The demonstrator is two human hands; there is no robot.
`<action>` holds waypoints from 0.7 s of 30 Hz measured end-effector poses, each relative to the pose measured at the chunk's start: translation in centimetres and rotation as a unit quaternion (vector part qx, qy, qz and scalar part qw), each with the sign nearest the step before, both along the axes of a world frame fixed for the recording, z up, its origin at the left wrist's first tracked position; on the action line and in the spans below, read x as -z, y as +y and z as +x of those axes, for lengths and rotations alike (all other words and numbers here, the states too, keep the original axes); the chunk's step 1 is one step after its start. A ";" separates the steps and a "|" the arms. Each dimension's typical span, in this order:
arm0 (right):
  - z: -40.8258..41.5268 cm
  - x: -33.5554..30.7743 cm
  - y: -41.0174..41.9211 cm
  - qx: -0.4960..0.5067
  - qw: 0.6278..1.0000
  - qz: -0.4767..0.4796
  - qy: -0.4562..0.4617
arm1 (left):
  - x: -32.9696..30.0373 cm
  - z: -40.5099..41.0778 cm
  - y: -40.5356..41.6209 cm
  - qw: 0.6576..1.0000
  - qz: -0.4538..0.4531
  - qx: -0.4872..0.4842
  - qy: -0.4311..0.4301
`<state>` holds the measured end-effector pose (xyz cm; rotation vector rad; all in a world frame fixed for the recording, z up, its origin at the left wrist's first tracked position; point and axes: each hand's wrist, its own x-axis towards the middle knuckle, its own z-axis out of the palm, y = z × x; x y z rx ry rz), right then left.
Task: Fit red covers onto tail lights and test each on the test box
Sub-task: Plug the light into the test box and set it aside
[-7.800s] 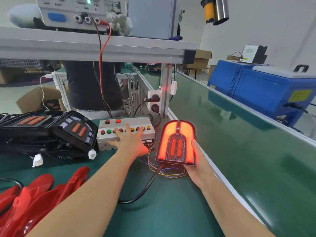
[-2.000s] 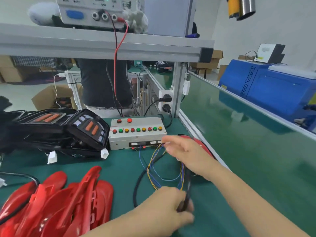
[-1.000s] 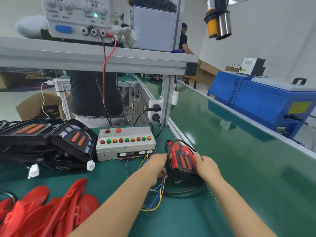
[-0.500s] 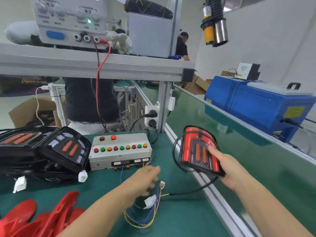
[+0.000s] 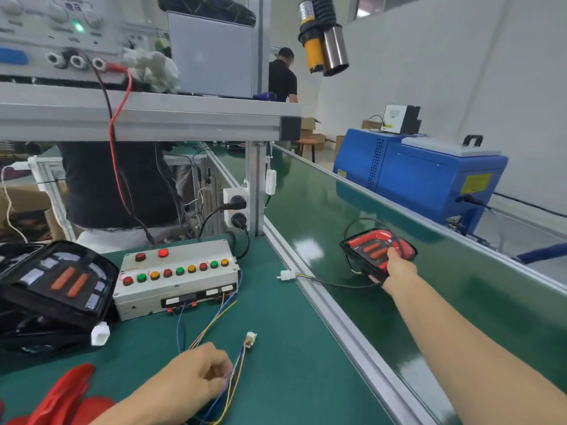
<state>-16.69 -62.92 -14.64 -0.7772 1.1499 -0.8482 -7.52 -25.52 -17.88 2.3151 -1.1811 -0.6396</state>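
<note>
My right hand grips the near edge of a tail light with its red cover, low over the green conveyor belt. Its black lead trails back to a white plug at the belt's rail. My left hand holds the test box's coloured wires on the bench, their small white connector lying free. The white test box with red, green and amber buttons stands behind. Uncovered black tail lights are stacked at the left, and loose red covers lie bottom left.
An aluminium rail divides bench from belt. A shelf overhead carries a power supply with red and black leads hanging down. A blue machine stands beyond the belt. Two people stand in the background.
My right hand has carried the covered tail light from above the rail out over the conveyor belt and lowered it. My left hand has drawn back toward me along the loose test wires.
</note>
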 end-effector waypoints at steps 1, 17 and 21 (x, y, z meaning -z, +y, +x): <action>-0.1 0.5 -0.2 0.005 1.000 0.006 0.009 | 0.1 0.1 0.0 1.000 -0.003 0.003 0.003; -0.1 3.5 -1.4 0.001 0.994 -0.029 0.103 | 0.4 -0.6 0.2 0.994 -0.020 0.051 -0.097; -0.2 3.3 -1.1 -0.005 0.995 -0.017 0.100 | 0.2 -1.0 0.5 0.993 -0.011 0.045 -0.109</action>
